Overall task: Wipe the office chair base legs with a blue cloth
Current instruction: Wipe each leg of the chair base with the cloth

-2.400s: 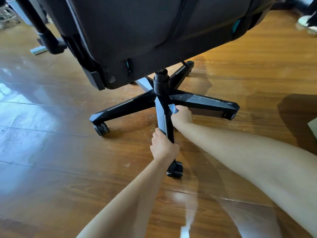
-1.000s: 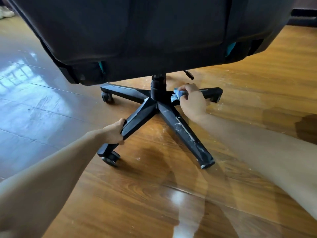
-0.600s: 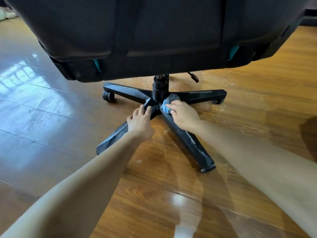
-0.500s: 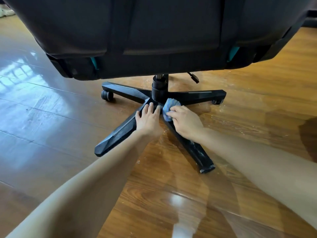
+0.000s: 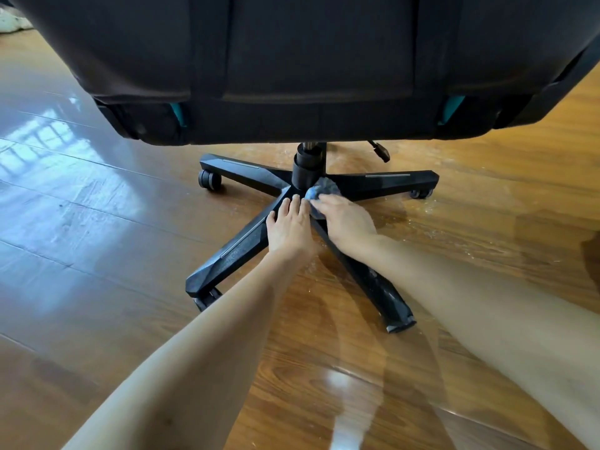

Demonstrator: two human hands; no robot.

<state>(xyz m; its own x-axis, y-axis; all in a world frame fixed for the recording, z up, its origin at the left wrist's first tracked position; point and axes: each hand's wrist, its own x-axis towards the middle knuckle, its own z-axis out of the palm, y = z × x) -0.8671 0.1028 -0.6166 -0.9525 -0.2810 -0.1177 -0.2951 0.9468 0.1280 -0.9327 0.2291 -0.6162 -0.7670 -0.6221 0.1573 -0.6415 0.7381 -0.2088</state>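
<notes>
Bracing the base, your left grip (image 5: 290, 227) lies flat, fingers straight, on the near-left leg (image 5: 233, 251). Your right grip (image 5: 347, 222) is clamped on the wadded blue cloth (image 5: 321, 190), pressed where the near-right leg (image 5: 373, 280) meets the hub (image 5: 308, 170). You seem to be starting that speckled leg; next, draw the cloth outward to its tip, then take the far legs (image 5: 383, 181).
</notes>
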